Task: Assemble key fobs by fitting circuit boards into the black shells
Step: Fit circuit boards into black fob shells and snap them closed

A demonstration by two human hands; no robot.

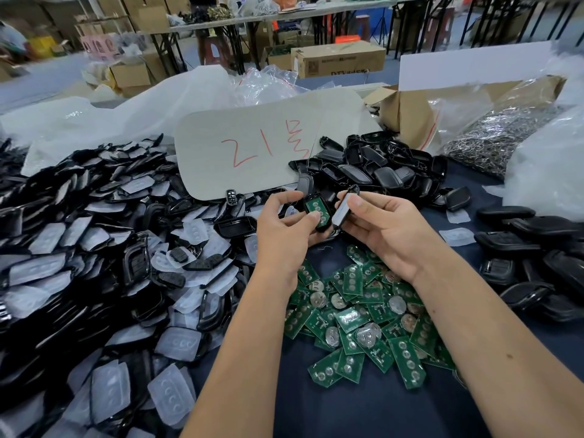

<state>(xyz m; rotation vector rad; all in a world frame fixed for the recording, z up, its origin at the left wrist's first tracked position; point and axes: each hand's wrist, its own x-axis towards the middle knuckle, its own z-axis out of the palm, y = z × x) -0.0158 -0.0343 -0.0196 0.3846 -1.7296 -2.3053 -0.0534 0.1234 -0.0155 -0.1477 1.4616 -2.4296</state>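
My left hand (286, 221) grips a black shell half (317, 211) with a green circuit board lying inside it, contacts facing up. My right hand (384, 230) pinches a second black shell half (345, 207), held tilted just to the right of the first; the two parts are close together above the table. A heap of loose green circuit boards (363, 320) lies on the dark blue cloth beneath my wrists.
A large pile of black shells with translucent button pads (104, 273) fills the left. More black shell halves (379, 169) lie behind my hands, and others (537, 257) at the right. A cardboard sheet with red writing (252, 150) stands behind; a bag of metal rings (493, 137) far right.
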